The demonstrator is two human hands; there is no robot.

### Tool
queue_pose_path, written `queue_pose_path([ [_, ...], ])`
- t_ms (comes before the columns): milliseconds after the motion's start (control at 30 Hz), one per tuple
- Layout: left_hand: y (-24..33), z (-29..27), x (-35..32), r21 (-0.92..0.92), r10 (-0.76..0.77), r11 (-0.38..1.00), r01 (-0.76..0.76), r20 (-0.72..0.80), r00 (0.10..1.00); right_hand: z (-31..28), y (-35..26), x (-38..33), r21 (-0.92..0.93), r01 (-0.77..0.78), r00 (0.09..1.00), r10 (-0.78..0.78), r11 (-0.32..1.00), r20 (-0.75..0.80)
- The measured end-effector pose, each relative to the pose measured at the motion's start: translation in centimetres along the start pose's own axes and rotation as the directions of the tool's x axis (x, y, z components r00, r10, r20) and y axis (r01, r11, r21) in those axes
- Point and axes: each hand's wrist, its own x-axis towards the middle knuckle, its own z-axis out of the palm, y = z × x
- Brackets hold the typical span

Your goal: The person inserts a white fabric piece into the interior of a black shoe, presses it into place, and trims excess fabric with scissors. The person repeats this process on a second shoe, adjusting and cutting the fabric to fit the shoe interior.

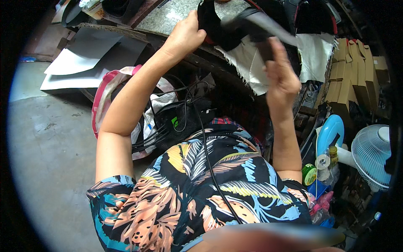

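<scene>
My left hand (189, 37) is closed on the edge of a black, curved piece (208, 19), which looks like soft shoe material, at the near edge of the worktop (168, 17). My right hand (282, 77) is raised on the right, its fingers wrapped around a dark tool (263, 47) with one finger stretched up along it. Motion smears the tool and a grey streak at its upper end, so its kind is unclear. Pale cloth with frayed edges (247, 67) hangs below the worktop between my hands.
Cardboard boxes (352, 75) stand at the right, above a white fan (371, 155) and a blue ring-shaped object (330, 130). White sheets (84, 54) lie at the left. Beside my lap are a pink-rimmed basket (100, 101) and a black bag (180, 122) with cables.
</scene>
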Motion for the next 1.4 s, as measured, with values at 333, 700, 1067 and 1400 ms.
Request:
queue_pose_path([
  [333,1.6,-3.7,1.1,0.366,0.163,0.921,-0.132,-0.057,0.985,-6.2,2.4,-3.6,0.214,-0.276,0.956,0.292,0.937,-0.042],
  [700,1.7,-1.0,-0.1,0.229,0.502,0.793,-0.565,0.281,0.818,-8.8,3.9,-5.3,-0.676,-0.021,0.999,0.038,0.736,0.01],
  [1067,-0.3,0.1,0.8,0.118,0.617,0.742,-0.66,0.264,0.741,4.1,2.5,5.3,-0.492,0.315,0.866,-0.034,0.812,0.498],
  [1400,0.2,-0.5,-0.2,0.177,0.614,0.724,-0.667,0.274,0.74,3.5,6.7,5.0,-0.359,0.375,0.887,-0.218,0.855,0.407],
])
